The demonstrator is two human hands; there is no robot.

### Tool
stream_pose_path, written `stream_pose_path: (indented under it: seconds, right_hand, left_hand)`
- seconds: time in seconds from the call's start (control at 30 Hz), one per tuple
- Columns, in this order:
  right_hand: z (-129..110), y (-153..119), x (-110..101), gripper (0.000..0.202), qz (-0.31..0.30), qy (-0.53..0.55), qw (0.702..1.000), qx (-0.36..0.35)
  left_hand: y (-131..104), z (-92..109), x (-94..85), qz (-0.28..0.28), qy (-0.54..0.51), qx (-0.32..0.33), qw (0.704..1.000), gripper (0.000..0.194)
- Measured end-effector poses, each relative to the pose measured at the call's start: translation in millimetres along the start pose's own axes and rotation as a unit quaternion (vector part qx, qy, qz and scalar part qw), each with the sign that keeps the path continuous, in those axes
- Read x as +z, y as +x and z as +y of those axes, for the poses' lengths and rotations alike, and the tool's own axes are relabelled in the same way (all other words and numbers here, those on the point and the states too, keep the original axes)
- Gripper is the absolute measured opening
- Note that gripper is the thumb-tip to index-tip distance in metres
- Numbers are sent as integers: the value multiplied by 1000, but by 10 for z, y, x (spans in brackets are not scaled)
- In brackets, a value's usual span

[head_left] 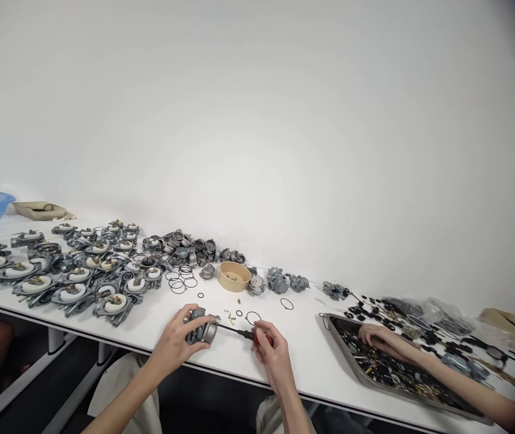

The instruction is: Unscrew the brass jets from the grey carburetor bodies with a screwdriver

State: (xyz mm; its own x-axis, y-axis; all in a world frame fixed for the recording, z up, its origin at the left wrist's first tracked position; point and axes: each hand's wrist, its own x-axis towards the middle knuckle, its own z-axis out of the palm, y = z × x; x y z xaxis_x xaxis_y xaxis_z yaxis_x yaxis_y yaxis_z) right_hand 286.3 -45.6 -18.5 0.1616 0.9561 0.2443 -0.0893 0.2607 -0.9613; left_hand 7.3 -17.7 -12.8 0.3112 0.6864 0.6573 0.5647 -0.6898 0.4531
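Observation:
Near the table's front edge, my left hand [176,337] is wrapped round a grey metal carburetor body [204,328], tilted on its side. My right hand [273,352] grips the red handle of a screwdriver [239,331], whose dark shaft points left and meets the carburetor's right side. The exact contact of its tip is too small to make out. Just behind the screwdriver lie small brass parts [230,316], a small black ring [239,313] and a larger thin ring [253,317].
Rows of carburetors with white floats [73,292] cover the left. Behind are piled metal parts [180,244] and a round tan container [234,276]. At right, another person's hand [379,337] reaches into a metal tray [361,377] of small parts.

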Motion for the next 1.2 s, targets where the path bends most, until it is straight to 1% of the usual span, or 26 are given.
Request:
stream_pose_path:
  seconds: [0.07,0.13,0.27,0.33,0.43,0.5,0.6,0.63,0.7,0.77,0.83,0.87,0.93,1.0,1.1,1.2]
  right_hand:
    - [-1,3,23,34,17,2,1000,14]
    - [11,10,33,33,51,24,998,-3]
    - [37,31,26,34,139,62,987,-48]
    - [45,43,33,35,161,51,985,-45]
    - [37,61,86,37,172,-3,984,-47]
    - [-13,74,149,37,186,-35,978,-85]
    - [-218,92,267,32,192,-84,959,-192]
    - [-322,97,307,29,180,-113,949,-232]
    - [-558,105,389,19,124,-195,925,-302]
    - [-772,120,480,14,16,-283,900,-330]
    - [-889,146,583,13,-77,-362,876,-310]
    - [-898,161,637,12,-108,-395,864,-292]
    - [-828,191,737,12,-145,-437,851,-253]
    - [-687,216,812,11,-165,-440,855,-219]
    - [-498,243,869,11,-170,-400,881,-186]
    - [-451,268,884,13,-169,-368,898,-175]
  left_hand:
    - [3,-3,3,-2,1,-6,1000,48]
    - [5,1,6,-3,3,-9,1000,49]
    - [6,16,16,-1,4,-15,1000,47]
    - [6,21,22,-4,3,-18,1000,48]
    - [7,30,30,-9,4,-19,1000,51]
    - [6,39,32,-9,5,-21,1000,53]
    - [1,54,29,-6,4,-22,1000,52]
    - [-1,59,27,-6,3,-21,1000,52]
    - [-3,67,23,-8,0,-18,1000,51]
    - [-1,71,19,-10,-4,-13,1000,50]
    - [3,67,19,-8,-8,-7,1000,50]
    - [5,62,21,-5,-10,-7,1000,50]
    - [5,47,29,-1,-16,-10,1000,50]
    - [3,33,39,0,-23,-15,1000,51]
    - [-1,20,49,-1,-28,-21,999,54]
    - [0,15,52,4,-31,-27,999,57]
